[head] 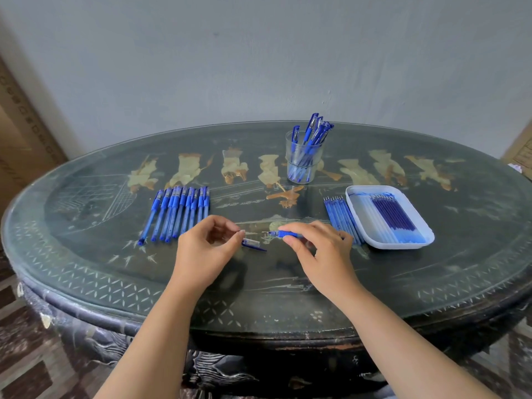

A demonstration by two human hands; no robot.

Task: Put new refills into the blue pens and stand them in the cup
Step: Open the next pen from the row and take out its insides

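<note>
Soft, even daylight fills the frame, moderately bright. The glass-topped dark oval surface (86, 272) carries faint, diffuse hand shadows and a dull sheen at lower centre. Wide-angle distortion bows its rim; edges look slightly soft, centre sharp.

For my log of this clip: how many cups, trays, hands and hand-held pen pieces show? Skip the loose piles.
Cup: 1
Tray: 1
Hands: 2, left hand and right hand
Held pen pieces: 2, cap in left hand, pen in right hand
Total: 6
</note>
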